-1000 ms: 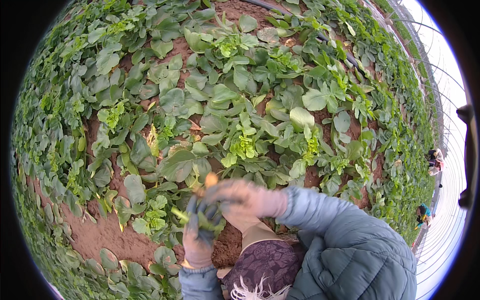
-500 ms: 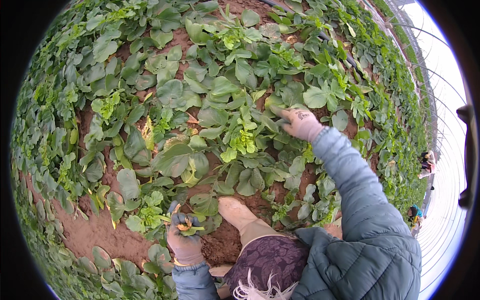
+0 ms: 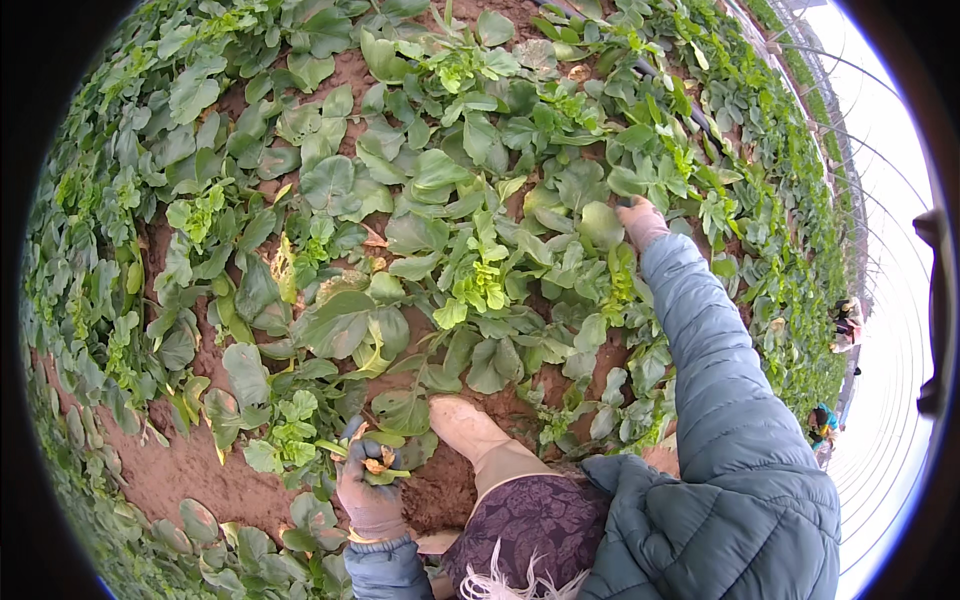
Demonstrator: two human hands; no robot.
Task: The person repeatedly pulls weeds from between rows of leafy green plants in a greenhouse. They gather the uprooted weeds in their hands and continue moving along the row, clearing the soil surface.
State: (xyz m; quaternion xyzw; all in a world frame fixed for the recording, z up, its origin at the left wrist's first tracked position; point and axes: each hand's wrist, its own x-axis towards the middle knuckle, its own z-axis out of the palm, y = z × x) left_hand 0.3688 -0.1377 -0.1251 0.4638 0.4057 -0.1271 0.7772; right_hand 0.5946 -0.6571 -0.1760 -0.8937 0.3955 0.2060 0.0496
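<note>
My left hand [image 3: 368,497], in a grey-fingered glove, is closed around a small bunch of plucked green stalks and withered brown leaves [image 3: 378,464]. It is low over the soil, left of my boot. My right hand [image 3: 642,220], also gloved, reaches far forward into the leafy crop. Its fingers are curled down beside a broad, pale green leaf [image 3: 601,225]. The fingertips are partly out of sight, so what they grip cannot be made out. Broad-leaved green plants [image 3: 415,240] spread between the two hands, some with yellowed or spotted leaves.
My light-coloured boot [image 3: 468,428] stands on reddish-brown soil [image 3: 215,485] among the plants. A dark hose [image 3: 697,117] runs through the crop at upper right. Curved greenhouse ribs and pale film [image 3: 885,160] line the right side, where other people [image 3: 823,424] are in the distance.
My right hand has moved right and slightly forward over the leaves, and its outstretched fingers are now curled down. My left hand still holds its bunch in nearly the same place.
</note>
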